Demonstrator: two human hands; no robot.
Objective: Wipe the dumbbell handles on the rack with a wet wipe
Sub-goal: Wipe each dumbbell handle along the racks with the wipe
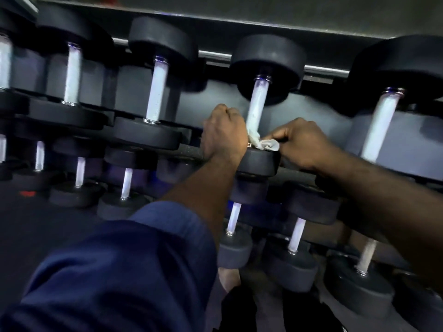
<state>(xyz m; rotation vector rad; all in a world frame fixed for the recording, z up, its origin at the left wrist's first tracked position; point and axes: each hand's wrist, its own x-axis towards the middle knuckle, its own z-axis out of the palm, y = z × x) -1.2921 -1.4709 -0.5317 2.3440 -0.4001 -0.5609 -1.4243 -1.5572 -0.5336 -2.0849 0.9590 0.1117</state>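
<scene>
A black dumbbell with a bright knurled metal handle (257, 104) lies on the upper tier of the rack (189, 152), at the middle of the view. A crumpled white wet wipe (265, 142) is wrapped against the near end of that handle, just above the near weight head (259, 164). My left hand (225, 133) is curled to the left of the handle base and touches the wipe. My right hand (299, 142) pinches the wipe's right end from the right.
More black dumbbells line the upper tier to the left (155, 92) and right (381, 125). A lower tier holds several smaller dumbbells (232, 226). A grey wall ledge (239, 20) runs behind the rack. Dark floor shows at lower left.
</scene>
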